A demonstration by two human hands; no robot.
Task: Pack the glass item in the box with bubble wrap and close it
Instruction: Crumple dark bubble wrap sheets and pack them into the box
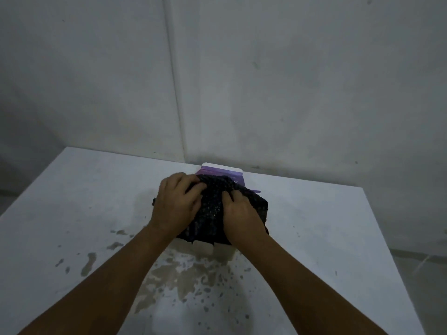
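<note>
A white counter (72,201) filled the lower part of the view, its near middle blotched with brownish stains and dark specks, and it stood in the corner of a dim room with bare grey walls (290,81). Toward the far middle of the counter sat a box (219,172), of which only a purple strip with a white flap at the far edge and a pale corner at the near edge could be seen. Dark bubble wrap (215,206) lay bunched over the box and covered nearly all of it. The left hand (177,203) lay on the left of the bundle with its fingers curled over and pressing into the wrap. The right hand (242,215) lay on the right, its fingers bent and gripping a fold of the wrap. Both forearms reached in from the near edge of the view. The glass item could not be seen; the wrap and hands hid whatever lay inside, and the box's walls and depth were hard to make out in the low light.
</note>
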